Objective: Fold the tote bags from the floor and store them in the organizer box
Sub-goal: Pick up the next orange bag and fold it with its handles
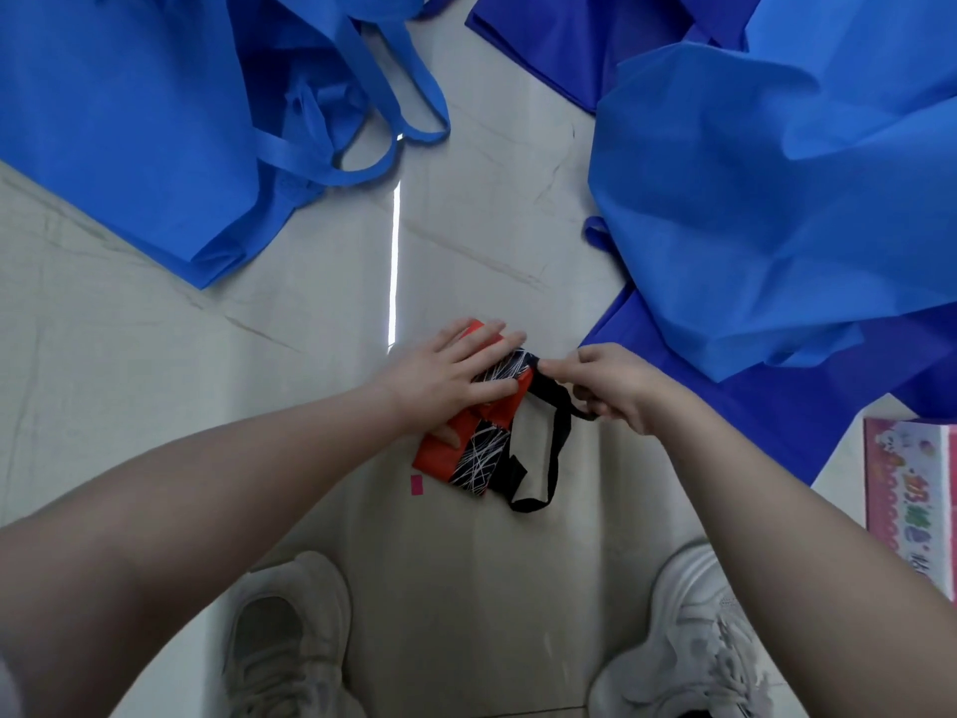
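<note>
We hold the small orange tote bag [468,406], folded into a tight packet with a black-and-white scribble band, down on the pale tile floor [155,365] just ahead of our two white shoes [290,645]. Left hand [455,370] lies flat on the packet, fingers straight, pressing. Right hand [616,386], just right of the packet, has its grip pinched on the black handle strap [556,448], which loops loose toward the shoes. Risks as we judge them: lift the left palm early and the slick folds likely spring open; pull the strap too hard and the packet may drag or twist out from under the palm; the slack loop may snag. Blue tote bags [766,199] lie unfolded beyond the packet, left and right. Pink printed box [911,500] sits right of the packet at frame edge; its characters are too blurred to read. No brand is visible on the packet; a small pink tag [416,485] beside it is blank.
</note>
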Available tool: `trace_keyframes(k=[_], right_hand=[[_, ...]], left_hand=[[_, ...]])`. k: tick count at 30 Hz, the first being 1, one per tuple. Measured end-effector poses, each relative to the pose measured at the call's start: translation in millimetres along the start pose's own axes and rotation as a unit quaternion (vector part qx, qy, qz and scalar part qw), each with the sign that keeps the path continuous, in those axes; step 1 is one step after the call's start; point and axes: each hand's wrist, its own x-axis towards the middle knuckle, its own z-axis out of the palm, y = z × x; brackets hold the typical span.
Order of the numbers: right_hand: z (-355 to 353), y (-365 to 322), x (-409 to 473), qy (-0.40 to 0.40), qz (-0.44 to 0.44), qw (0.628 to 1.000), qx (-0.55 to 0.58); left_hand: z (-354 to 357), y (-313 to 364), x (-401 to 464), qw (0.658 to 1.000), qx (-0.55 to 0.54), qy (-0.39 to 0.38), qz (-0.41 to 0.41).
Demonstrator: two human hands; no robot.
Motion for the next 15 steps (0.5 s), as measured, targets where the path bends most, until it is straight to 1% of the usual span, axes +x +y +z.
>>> trace_keyframes(k=[2, 3, 5, 7, 8, 9, 10, 11, 12, 15], right_hand=[[3, -8, 2, 0.023, -0.033, 0.996, -0.075], [4, -11, 3, 0.026, -0.05, 0.995, -0.083], [4, -8, 6, 0.028, -0.08, 0.995, -0.055], [5, -2, 5, 0.057, -0.1, 0.993, -0.025], [5, 2, 5, 0.085, -0.108, 0.99, 0.033], [3, 5, 3, 0.113, -0.112, 0.978, 0.137], [0, 7, 2, 0.126, -0.115, 0.95, 0.263], [-4, 8, 0, 0.117, -0.123, 0.915, 0.366], [-7, 10, -2, 0.092, -0.131, 0.888, 0.431], [-3, 21, -8, 0.016, -0.125, 0.818, 0.561]], left_hand=[[0, 0, 11, 0.999, 0.004, -0.045, 0.025], [-1, 0, 14, 0.998, 0.006, -0.06, 0.027], [-1, 1, 15, 0.998, 0.001, -0.056, 0.025], [2, 2, 11, 0.999, -0.026, -0.029, 0.018], [5, 0, 9, 0.999, -0.036, -0.023, 0.012], [7, -3, 6, 0.999, -0.043, -0.031, -0.003], [9, -5, 1, 0.998, -0.047, -0.043, -0.027], [12, -8, -3, 0.996, -0.054, -0.047, -0.049], [15, -11, -6, 0.995, -0.063, -0.043, -0.063], [16, -10, -11, 0.995, -0.054, -0.04, -0.068]])
